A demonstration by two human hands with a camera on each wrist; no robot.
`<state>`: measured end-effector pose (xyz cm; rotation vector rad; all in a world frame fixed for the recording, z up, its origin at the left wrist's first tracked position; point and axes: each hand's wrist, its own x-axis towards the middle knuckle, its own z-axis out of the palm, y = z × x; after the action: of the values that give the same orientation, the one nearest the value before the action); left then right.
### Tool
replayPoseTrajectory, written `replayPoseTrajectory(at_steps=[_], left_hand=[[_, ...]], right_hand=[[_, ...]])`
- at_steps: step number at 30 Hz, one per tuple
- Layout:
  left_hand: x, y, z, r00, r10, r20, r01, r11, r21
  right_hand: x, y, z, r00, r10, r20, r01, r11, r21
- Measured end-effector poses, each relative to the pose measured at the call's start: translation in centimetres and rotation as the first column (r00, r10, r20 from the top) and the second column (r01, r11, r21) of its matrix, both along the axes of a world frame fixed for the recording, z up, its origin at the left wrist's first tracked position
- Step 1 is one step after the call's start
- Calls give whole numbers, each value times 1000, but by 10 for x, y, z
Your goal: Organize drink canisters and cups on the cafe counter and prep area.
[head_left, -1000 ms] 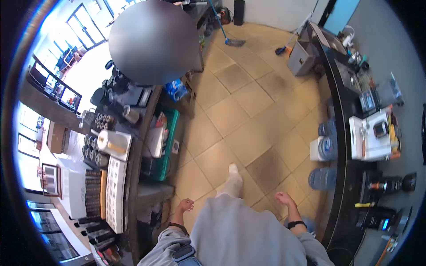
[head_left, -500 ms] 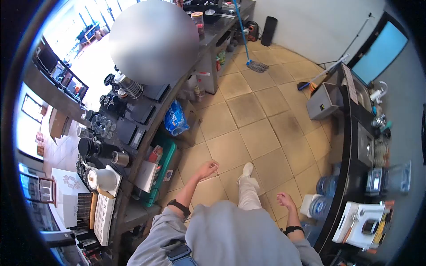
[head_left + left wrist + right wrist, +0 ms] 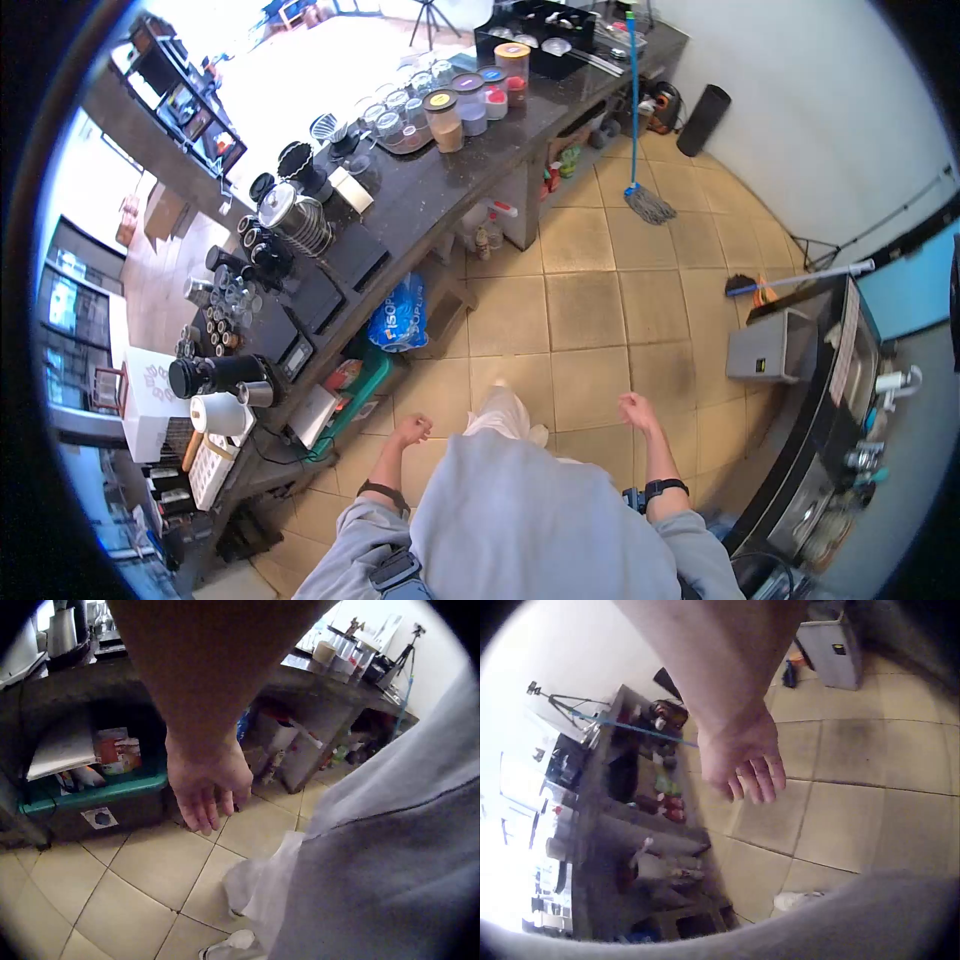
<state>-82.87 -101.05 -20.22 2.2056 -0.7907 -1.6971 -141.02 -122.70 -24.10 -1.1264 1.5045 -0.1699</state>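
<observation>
My left hand (image 3: 412, 430) hangs over the tiled floor with loosely bent fingers and holds nothing. In the left wrist view that hand (image 3: 206, 787) hangs beside a green-rimmed bin (image 3: 112, 793) under the counter. On the other side of my body, my right hand (image 3: 636, 411) is also free, its fingers relaxed above the tiles. The right wrist view shows the same hand (image 3: 744, 761) pointing down, with nothing between the fingers. Nearest the left hand in the head view are the bin (image 3: 360, 395) and a blue plastic pack (image 3: 400, 315).
A dark counter (image 3: 440, 205) runs along the left, bearing lidded jars (image 3: 443, 120), a French press (image 3: 292, 215) and a white kettle (image 3: 218, 412). A blue-handled mop (image 3: 650, 205) leans at its far end. On the right are a grey trash bin (image 3: 768, 348) and a sink counter (image 3: 800, 500).
The head view has swung right and moved forward along the left counter, bringing jars and more countertop into sight. Both hands swing at my sides, still without anything in them.
</observation>
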Motion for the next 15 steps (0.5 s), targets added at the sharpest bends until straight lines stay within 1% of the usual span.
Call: replayPoseTrajectory(at_steps=[1, 2, 3, 4, 6, 7, 8, 9, 10, 11, 12, 13, 14, 15], left_hand=[[-4, -12, 0, 1000, 22, -8, -22, 1000, 6], [-8, -29, -2, 998, 54, -45, -55, 998, -32], [-11, -49, -3, 993, 82, -81, -88, 994, -70], [-14, -71, -5, 991, 97, -88, -103, 992, -66], [-19, -125, -8, 975, 155, -156, -186, 959, -211], [-20, -151, -11, 971, 170, -170, -203, 957, -206], [-18, -182, -13, 973, 165, -163, -209, 929, -305], [-16, -210, -15, 974, 164, -156, -214, 893, -397], [-15, -240, -10, 970, 152, -189, -224, 859, -460], [-8, -282, 0, 968, 135, -213, -230, 814, -533], [-2, -321, 17, 974, 142, -177, -218, 799, -560], [0, -350, 39, 978, 149, -143, -205, 794, -572], [4, -378, 60, 979, 156, -133, -205, 743, -638], [10, -408, 79, 979, 165, -121, -202, 683, -702]], right_hand=[[11, -31, 1, 997, 73, 15, -73, 997, -32], [25, -64, 1, 989, 144, 30, -142, 988, -67], [43, -95, 9, 987, 160, 23, -159, 985, -64], [61, -122, 24, 982, 183, 39, -180, 980, -82], [93, -176, 51, 975, 218, 43, -213, 972, -101], [106, -201, 66, 956, 292, -4, -291, 952, -99], [121, -228, 81, 930, 365, -49, -368, 925, -99], [136, -253, 94, 923, 379, -62, -384, 919, -92], [149, -278, 107, 872, 474, -120, -485, 871, -80], [165, -315, 116, 810, 559, -177, -578, 812, -77], [178, -347, 119, 802, 568, -185, -588, 805, -75], [187, -369, 118, 815, 555, -168, -577, 803, -150], [198, -390, 118, 828, 541, -145, -560, 797, -228], [216, -411, 134, 831, 540, -132, -555, 799, -230]])
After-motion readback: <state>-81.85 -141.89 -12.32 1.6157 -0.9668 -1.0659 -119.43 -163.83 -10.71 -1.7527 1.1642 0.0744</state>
